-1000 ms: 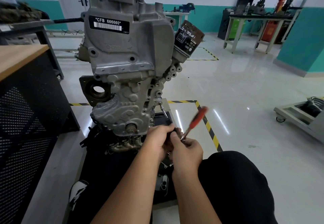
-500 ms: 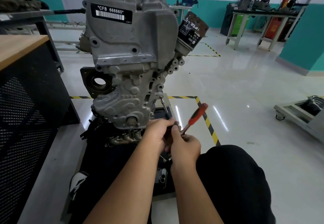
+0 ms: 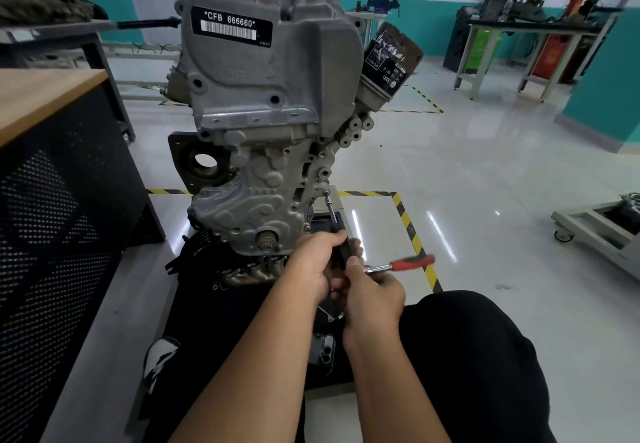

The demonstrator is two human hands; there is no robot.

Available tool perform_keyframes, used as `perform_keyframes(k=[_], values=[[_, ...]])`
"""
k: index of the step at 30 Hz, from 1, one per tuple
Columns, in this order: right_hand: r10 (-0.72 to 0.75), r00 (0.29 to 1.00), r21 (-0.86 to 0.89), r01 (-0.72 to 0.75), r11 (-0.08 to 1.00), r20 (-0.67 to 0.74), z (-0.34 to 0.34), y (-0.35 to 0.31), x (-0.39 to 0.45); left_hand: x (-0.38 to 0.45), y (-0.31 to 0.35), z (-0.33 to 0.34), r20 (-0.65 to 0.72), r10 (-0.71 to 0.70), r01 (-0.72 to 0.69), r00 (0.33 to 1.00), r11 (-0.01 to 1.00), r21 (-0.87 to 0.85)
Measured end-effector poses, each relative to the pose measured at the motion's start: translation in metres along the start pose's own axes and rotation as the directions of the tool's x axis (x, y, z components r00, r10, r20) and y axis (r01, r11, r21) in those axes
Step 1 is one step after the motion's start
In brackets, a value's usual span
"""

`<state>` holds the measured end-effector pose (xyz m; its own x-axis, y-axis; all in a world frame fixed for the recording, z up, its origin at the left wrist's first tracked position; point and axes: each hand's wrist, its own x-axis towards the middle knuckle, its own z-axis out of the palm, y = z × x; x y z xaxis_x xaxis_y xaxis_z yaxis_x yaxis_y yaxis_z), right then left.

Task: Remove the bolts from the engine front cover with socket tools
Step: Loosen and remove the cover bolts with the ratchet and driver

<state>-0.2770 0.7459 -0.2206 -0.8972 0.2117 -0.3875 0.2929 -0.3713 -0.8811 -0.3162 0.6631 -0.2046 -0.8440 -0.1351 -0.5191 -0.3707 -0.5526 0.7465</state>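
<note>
My left hand [image 3: 317, 262] was curled round the dark grip of the extension bar [image 3: 331, 213], and my right hand [image 3: 372, 292], touching it from the right, held the head end of the ratchet [image 3: 398, 266], its red handle pointing out to the right. The bar slanted up from my hands to a bolt [image 3: 326, 193] at the lower right edge of the front cover [image 3: 249, 207], just above them. My fingers hid where ratchet and bar met, and the handle was blurred.
</note>
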Motion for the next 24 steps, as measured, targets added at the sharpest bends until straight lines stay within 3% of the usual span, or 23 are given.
perform_keyframes(k=[2,3,6,8,9,11,13,14,16,18,20,22,24], values=[[0.141,0.987,0.198,-0.154,0.968,0.079,0.000,-0.005,0.000,-0.002,0.002,-0.002,0.042,-0.007,0.003,0.999,0.996,0.091],[0.121,0.989,0.186,-0.135,0.973,0.083,-0.001,-0.006,0.001,-0.002,0.002,-0.002,0.042,0.011,-0.016,0.999,0.994,0.107],[-0.173,0.984,-0.203,0.177,0.963,0.038,-0.004,0.000,0.003,0.001,-0.001,0.000,0.001,0.071,-0.071,0.997,0.996,0.052],[-0.282,0.959,-0.269,0.277,0.922,0.019,-0.001,0.005,0.001,0.003,-0.001,-0.001,-0.027,0.077,-0.074,0.997,0.995,0.073],[-0.271,0.962,-0.211,0.270,0.940,0.025,0.002,0.006,-0.001,0.003,0.000,-0.002,-0.027,0.058,-0.055,0.998,0.993,0.105],[-0.114,0.993,0.034,0.114,0.993,0.016,0.006,0.004,-0.004,0.002,0.002,-0.005,-0.011,-0.005,0.006,1.000,0.990,0.138],[0.063,0.998,0.233,-0.067,0.970,0.024,0.006,0.000,-0.001,0.003,0.002,-0.006,-0.015,-0.023,0.025,1.000,0.990,0.138],[0.112,0.993,0.249,-0.115,0.962,0.026,0.005,-0.001,0.002,0.003,0.001,-0.005,-0.034,0.000,0.004,0.999,0.992,0.127],[0.062,0.998,0.113,-0.062,0.992,0.004,0.002,0.000,0.005,0.006,-0.002,-0.003,-0.084,0.078,-0.070,0.993,0.993,0.090],[-0.138,0.990,-0.147,0.131,0.980,-0.039,-0.001,0.004,0.007,0.011,-0.004,-0.003,-0.117,0.113,-0.107,0.987,0.993,0.049],[-0.265,0.964,-0.265,0.248,0.932,-0.034,-0.001,0.005,0.006,0.011,-0.004,-0.002,-0.113,0.099,-0.098,0.989,0.995,0.018],[-0.243,0.970,-0.187,0.239,0.953,0.001,0.001,0.005,0.004,0.007,-0.001,-0.001,-0.061,0.050,-0.049,0.997,0.999,0.022],[-0.109,0.994,-0.019,0.109,0.994,-0.005,0.004,0.004,0.003,0.006,-0.001,-0.003,-0.005,0.021,-0.021,1.000,0.999,0.039]])
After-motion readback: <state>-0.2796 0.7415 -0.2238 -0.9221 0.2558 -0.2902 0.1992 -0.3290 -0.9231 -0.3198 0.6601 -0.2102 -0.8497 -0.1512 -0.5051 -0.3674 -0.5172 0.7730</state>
